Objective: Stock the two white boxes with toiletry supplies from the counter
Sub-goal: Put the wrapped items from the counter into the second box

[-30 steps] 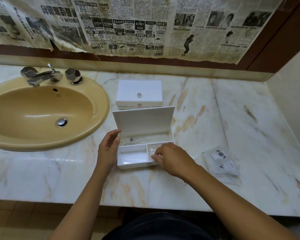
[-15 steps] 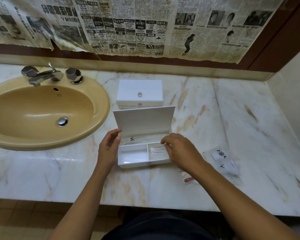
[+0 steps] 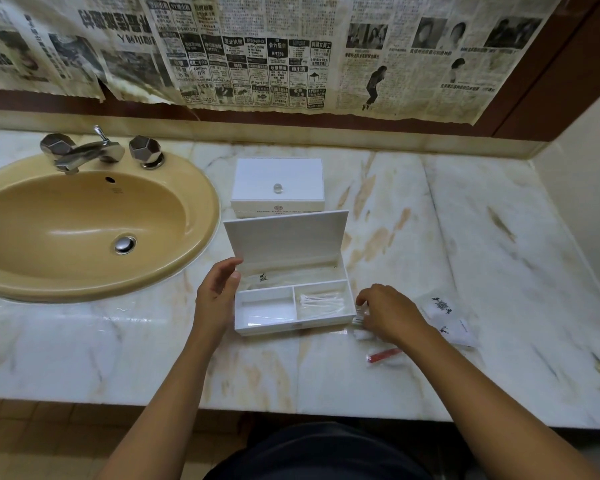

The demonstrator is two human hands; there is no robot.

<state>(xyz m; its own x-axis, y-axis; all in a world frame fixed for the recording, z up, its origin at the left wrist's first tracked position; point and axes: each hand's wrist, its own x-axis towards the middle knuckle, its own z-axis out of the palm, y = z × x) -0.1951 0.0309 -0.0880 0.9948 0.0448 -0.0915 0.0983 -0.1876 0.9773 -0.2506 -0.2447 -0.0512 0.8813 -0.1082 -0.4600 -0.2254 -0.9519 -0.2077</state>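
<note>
Head view: left hand (image 3: 217, 295) is resting against the left wall of the open box (image 3: 293, 308), fingers loosely apart, likely steadying it for loading. Swabs (image 3: 321, 303) are lying in its near-right compartment; near-left one looks bare. Right hand (image 3: 390, 315) is reaching to a toothbrush (image 3: 361, 329) just right of the box, fingers curling onto it, grip unclear. Packets (image 3: 449, 320) are waiting further right. Closed box (image 3: 278, 187) is sitting behind, unopened.

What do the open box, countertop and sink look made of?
Open box: likely rigid white plastic or acrylic, with thin, smooth, glossy walls. Countertop: polished marble or a lookalike, cream with brown veins and sheen. Sink: glazed ceramic, judging by its uniform tan gloss and highlights.
</note>
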